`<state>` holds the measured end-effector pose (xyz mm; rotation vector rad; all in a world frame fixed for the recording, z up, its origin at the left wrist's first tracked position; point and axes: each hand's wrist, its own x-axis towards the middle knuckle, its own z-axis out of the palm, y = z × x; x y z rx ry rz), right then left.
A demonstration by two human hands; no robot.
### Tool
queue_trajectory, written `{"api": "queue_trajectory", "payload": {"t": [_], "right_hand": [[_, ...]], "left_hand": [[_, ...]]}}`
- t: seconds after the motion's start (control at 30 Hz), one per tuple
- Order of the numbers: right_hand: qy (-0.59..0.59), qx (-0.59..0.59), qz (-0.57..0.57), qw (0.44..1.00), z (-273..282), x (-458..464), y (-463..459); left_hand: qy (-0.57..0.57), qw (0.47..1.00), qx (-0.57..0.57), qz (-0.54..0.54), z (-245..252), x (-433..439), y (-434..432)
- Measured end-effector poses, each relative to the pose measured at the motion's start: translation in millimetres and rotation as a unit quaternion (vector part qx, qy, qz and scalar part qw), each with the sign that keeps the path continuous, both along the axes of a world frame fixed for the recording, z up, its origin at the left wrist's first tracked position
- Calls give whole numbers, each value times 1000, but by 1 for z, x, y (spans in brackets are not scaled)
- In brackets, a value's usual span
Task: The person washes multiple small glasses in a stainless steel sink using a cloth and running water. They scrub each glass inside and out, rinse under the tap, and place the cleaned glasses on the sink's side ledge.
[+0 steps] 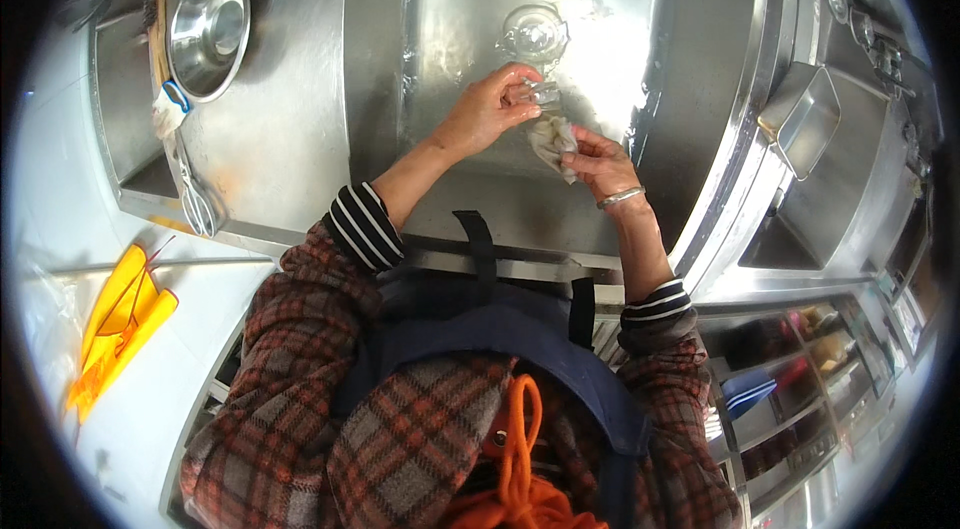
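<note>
Over a wet stainless steel sink basin [465, 26], my left hand [487, 108] is closed on a small clear glass [541, 93], which lies sideways with one end towards the right. Just below it, my right hand [600, 161] pinches a crumpled whitish cloth [553, 142]. The cloth is close to the glass; whether they touch I cannot tell. A round drain [535, 33] shows on the basin floor beyond my hands.
A steel bowl [191, 33], a wooden-handled brush [157, 26] and scissors [196, 202] lie on the left steel counter. A rectangular steel container [814, 123] stands at the right. Yellow fabric [120, 319] hangs or lies at lower left; shelves [787, 409] hold items at lower right.
</note>
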<state>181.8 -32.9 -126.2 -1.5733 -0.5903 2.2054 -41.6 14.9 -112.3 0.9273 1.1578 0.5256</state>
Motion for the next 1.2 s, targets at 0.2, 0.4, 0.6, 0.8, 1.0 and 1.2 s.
{"api": "queue_trajectory", "payload": {"t": [0.2,0.4,0.6,0.8,1.0,1.2], "right_hand": [[-133,117,26,984,16,4,-11],[-38,313,-98,944,43,-12,-10],[-207,462,145,850,55,-24,-7],[19,191,-24,981,56,-34,-8],[332,-99,-169,923,62,-25,-2],[-191,381,224,876,83,-31,17]], "left_hand": [[63,989,128,-30,11,0,-6],[-59,997,-13,-45,32,-1,-5],[-103,989,-99,-37,35,-6,-5],[-24,995,40,-88,44,-2,0],[51,943,306,-124,48,-8,-5],[-39,998,-39,-44,60,-9,-1]]}}
